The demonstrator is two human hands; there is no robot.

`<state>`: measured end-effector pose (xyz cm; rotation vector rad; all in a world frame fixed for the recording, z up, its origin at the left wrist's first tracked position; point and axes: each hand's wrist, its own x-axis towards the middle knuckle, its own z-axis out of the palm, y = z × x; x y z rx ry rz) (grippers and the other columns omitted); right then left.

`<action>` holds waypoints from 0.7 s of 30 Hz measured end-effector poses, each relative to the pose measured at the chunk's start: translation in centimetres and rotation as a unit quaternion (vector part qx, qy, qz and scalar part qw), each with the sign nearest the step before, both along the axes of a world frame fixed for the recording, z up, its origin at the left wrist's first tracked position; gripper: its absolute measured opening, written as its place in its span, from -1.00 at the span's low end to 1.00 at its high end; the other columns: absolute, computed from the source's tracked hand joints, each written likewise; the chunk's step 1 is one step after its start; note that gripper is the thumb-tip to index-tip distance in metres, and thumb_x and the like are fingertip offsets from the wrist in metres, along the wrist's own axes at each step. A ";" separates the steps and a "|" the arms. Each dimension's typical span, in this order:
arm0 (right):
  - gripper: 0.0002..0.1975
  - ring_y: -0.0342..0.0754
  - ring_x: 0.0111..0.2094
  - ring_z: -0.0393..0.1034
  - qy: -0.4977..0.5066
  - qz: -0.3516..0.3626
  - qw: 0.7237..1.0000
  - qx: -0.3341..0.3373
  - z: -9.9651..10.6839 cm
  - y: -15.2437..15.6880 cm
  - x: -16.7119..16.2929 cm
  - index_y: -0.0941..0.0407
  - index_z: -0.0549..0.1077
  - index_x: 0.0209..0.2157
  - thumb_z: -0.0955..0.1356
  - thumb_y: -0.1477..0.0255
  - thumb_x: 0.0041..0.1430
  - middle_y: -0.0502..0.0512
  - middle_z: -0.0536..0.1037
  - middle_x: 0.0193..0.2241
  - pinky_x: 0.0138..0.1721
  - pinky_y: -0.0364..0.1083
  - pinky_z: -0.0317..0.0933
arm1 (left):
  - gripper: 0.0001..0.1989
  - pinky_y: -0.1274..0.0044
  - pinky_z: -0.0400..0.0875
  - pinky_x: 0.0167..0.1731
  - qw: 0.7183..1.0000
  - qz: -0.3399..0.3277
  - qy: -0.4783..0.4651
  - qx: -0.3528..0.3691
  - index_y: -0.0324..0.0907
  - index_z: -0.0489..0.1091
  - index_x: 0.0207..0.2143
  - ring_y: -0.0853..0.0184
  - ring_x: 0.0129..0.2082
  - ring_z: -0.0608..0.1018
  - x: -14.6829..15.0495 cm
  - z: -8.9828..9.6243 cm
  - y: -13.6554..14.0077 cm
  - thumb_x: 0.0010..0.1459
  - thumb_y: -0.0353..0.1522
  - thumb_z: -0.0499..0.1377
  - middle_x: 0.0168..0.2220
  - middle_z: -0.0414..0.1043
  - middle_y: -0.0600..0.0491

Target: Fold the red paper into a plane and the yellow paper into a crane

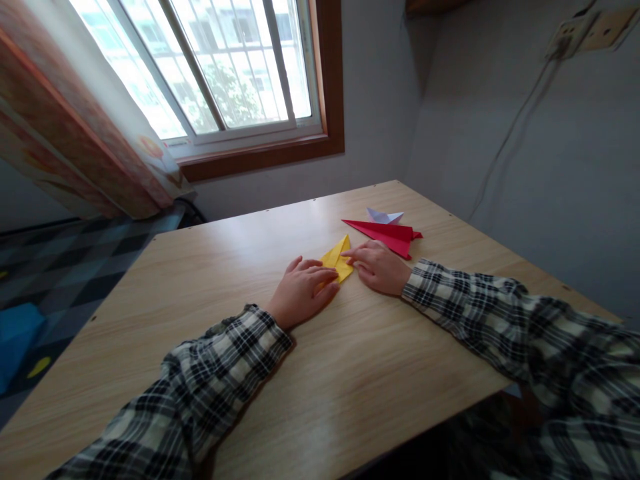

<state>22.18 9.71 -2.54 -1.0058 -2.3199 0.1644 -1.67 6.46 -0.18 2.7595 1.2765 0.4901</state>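
Observation:
A folded piece of yellow paper (342, 261) lies on the wooden table, with a pointed corner toward the window and fold lines across it. My left hand (306, 290) rests palm down over its left and near edge, fingers stretched out flat. From the other side my right hand (381, 267) touches the paper's right edge with an outstretched index finger, while its other fingers are loosely bent. Just beyond the right hand sits a red folded paper plane (387, 235). Behind that is a white folded paper boat (384, 217), partly hidden by the plane.
The light wooden table (225, 260) has a far edge near the wall and window (225, 73). A curtain (65, 100) hangs at the left. On the right wall, a cable (515, 127) runs down from a socket (567, 39). A blue object (17, 337) lies lower left on checked cloth.

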 end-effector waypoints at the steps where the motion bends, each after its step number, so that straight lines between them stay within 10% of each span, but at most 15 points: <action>1: -0.55 0.10 -0.06 0.38 -0.001 -0.002 1.000 0.000 0.0 0.0 0.0 0.18 0.47 0.09 0.30 0.61 0.16 0.17 0.64 -0.17 0.06 0.09 0.22 | -0.67 0.10 0.04 0.29 1.000 0.000 0.003 0.004 0.00 0.51 -0.02 0.16 0.11 0.47 0.0 0.0 -0.1 0.34 -0.13 0.05 0.00 0.58 0.07; 21: -0.73 0.00 -0.25 0.42 0.022 0.118 0.992 0.046 0.2 -0.5 -0.2 0.11 0.55 -0.07 0.31 0.50 0.24 0.10 0.63 -0.31 -0.11 0.02 0.22 | -0.77 0.17 0.21 0.17 0.997 -0.016 -0.002 0.082 -0.10 0.54 -0.19 0.15 -0.02 0.55 -0.4 -0.6 0.7 0.19 -0.17 0.30 -0.17 0.63 0.02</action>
